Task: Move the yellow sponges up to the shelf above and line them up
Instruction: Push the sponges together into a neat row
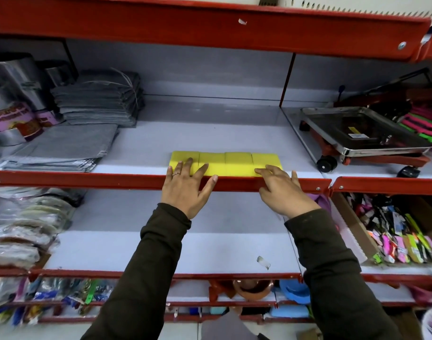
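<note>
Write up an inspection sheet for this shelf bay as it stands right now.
Surface: pale shelf board behind a red front rail.
Job's things: four yellow sponges side by side in a row at the front edge.
Clutter: grey folded bags on the left; metal tray trolley on the right.
Grippers: left hand flat on the left sponges; right hand resting its fingers on the rightmost; neither grips.
Cables: nothing seen.
Surroundings: shelf below bare in the middle; packaged goods at the lower right.

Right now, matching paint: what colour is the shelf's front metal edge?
Red, on the shelf's front metal edge; head view.
</note>
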The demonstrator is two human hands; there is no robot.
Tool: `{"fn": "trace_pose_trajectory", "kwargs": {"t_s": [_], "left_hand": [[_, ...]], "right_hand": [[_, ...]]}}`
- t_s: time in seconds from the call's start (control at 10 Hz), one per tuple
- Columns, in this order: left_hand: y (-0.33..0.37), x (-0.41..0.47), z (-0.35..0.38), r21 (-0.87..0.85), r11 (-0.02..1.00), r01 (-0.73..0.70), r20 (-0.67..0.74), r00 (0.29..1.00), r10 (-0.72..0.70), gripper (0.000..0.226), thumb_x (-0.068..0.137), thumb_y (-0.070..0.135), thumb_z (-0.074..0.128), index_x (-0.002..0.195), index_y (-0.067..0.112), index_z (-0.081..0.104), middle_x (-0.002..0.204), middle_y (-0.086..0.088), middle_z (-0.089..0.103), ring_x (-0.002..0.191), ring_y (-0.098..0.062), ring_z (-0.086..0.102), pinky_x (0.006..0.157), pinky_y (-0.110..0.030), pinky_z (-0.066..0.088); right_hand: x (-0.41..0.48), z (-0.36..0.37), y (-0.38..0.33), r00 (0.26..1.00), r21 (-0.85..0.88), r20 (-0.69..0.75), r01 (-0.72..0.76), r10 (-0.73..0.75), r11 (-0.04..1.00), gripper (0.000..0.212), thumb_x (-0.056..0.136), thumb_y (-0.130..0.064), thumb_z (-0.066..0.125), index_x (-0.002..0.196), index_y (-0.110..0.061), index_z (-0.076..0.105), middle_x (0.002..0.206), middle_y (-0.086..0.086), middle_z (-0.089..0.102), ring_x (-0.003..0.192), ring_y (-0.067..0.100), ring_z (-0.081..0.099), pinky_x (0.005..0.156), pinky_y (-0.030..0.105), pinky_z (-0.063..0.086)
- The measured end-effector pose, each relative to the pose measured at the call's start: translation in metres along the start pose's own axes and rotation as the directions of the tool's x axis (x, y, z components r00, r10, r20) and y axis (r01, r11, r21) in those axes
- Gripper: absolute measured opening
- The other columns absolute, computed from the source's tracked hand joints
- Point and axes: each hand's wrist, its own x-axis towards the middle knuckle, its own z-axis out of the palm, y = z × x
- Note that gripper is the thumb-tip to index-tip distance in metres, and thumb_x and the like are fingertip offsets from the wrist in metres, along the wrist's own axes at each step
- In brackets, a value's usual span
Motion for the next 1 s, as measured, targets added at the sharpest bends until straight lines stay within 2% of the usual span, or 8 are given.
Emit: {"fn": "trace_pose_trajectory", "kwargs": {"t_s": [0.2, 0.4, 0.7, 0.9, 1.0], "left_hand": [[0.002, 0.001, 0.000, 0.004, 1.000, 0.005, 0.002, 1.000, -0.005, 0.091, 0.081, 0.075, 0.000, 0.150, 0.031, 0.040, 0.163, -0.012, 0.030, 0.152, -0.033, 0.024, 0.125, -0.052, 0.014], [0.006, 0.001, 0.000, 0.033, 0.999, -0.008, 0.005, 1.000, 0.008, 0.091, 0.081, 0.074, -0.002, 0.150, 0.031, 0.040, 0.162, -0.012, 0.032, 0.151, -0.034, 0.025, 0.124, -0.052, 0.018], [0.002, 0.000, 0.001, 0.031, 0.999, -0.018, 0.016, 1.000, 0.018, 0.090, 0.082, 0.071, -0.004, 0.151, 0.032, 0.037, 0.164, -0.010, 0.029, 0.152, -0.031, 0.023, 0.125, -0.050, 0.016], [0.004, -0.002, -0.003, 0.001, 1.000, -0.007, 0.053, 0.999, 0.007, 0.073, 0.093, 0.067, 0.013, 0.153, 0.030, 0.035, 0.165, -0.010, 0.026, 0.154, -0.030, 0.017, 0.126, -0.050, 0.012], [0.006, -0.001, -0.012, -0.045, 0.999, -0.012, 0.013, 1.000, 0.012, 0.078, 0.090, 0.068, 0.013, 0.152, 0.027, 0.036, 0.165, -0.009, 0.027, 0.155, -0.029, 0.016, 0.126, -0.050, 0.012]], "right_hand": [[0.000, 0.003, -0.004, 1.000, -0.029, 0.001, -0.008, 0.008, 1.000, 0.063, 0.090, -0.017, 0.046, 0.151, -0.020, 0.031, 0.162, 0.013, 0.023, 0.151, 0.026, 0.017, 0.120, 0.058, -0.002], [-0.002, -0.002, 0.002, 1.000, -0.002, -0.002, -0.027, 0.027, 1.000, 0.061, 0.090, -0.015, 0.046, 0.149, -0.025, 0.035, 0.161, 0.006, 0.025, 0.150, 0.020, 0.021, 0.119, 0.059, -0.008], [-0.003, 0.008, -0.002, 0.999, -0.006, -0.046, -0.017, 0.017, 1.000, 0.061, 0.089, -0.013, 0.045, 0.149, -0.024, 0.034, 0.161, 0.006, 0.027, 0.151, 0.023, 0.019, 0.120, 0.056, -0.006], [-0.006, 0.006, 0.003, 1.000, 0.056, -0.004, -0.020, 0.020, 0.998, 0.065, 0.091, -0.017, 0.042, 0.153, -0.020, 0.023, 0.163, 0.005, 0.021, 0.153, 0.023, 0.012, 0.120, 0.056, -0.008], [-0.009, 0.000, -0.001, 0.997, 0.089, -0.075, -0.006, 0.013, 0.996, 0.061, 0.095, -0.022, 0.039, 0.154, -0.018, 0.020, 0.163, 0.004, 0.022, 0.153, 0.022, 0.012, 0.122, 0.055, -0.004]]}}
